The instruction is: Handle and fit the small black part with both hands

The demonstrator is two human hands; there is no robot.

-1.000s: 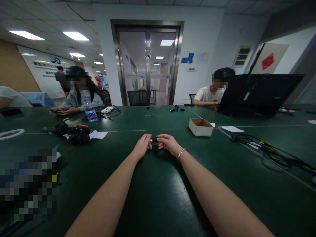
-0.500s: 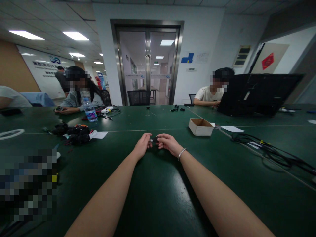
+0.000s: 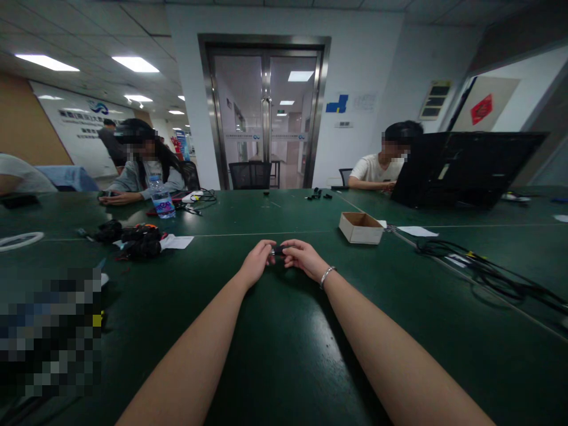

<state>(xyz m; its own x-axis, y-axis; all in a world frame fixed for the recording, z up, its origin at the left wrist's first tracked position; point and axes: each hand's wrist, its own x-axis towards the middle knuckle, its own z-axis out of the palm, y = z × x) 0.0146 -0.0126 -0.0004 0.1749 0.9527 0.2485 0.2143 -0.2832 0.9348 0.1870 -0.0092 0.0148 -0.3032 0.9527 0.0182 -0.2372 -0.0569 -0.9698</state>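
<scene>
A small black object (image 3: pixel 278 251) with a silvery left end is held between my two hands, just above the green table (image 3: pixel 284 331). My left hand (image 3: pixel 257 261) pinches its silvery end. The fingers of my right hand (image 3: pixel 304 258) close round its dark right end, and a metal bracelet (image 3: pixel 326 277) circles that wrist. Its exact kind is too small to tell. Farther off to the right stands an open cardboard box (image 3: pixel 361 228).
Bundled black gear (image 3: pixel 139 239) and a water bottle (image 3: pixel 162 198) stand on the left. Black cables (image 3: pixel 483 269) and a large monitor (image 3: pixel 465 168) are on the right. Small black pieces (image 3: pixel 316 194) lie at the far edge. People sit across the table.
The small object has turned or shifted very slightly between my fingers. Both my hands stay in nearly the same place.
</scene>
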